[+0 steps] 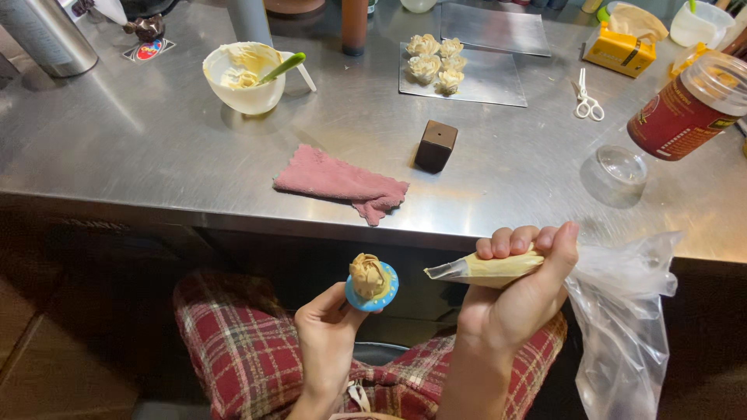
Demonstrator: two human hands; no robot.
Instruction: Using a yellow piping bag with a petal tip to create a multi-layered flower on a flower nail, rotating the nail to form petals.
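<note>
Five finished cream flowers [437, 62] are set on a steel sheet [482, 82] on the counter [156, 148]. One more flower [368, 274], seemingly near complete, is carried on a blue nail [373, 289] pinched in the left hand [327, 334]. A piping bag [490, 268], partly filled, is clasped in the right hand [517, 299], tip just beside the flower, not touching.

Bright overhead glare on the steel table [156, 148]; sharp focus.

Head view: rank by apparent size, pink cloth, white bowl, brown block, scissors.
1. pink cloth, the widest.
2. white bowl.
3. brown block and scissors: they look about alike, and the scissors lie farther from the camera, so I leave them unranked.
</note>
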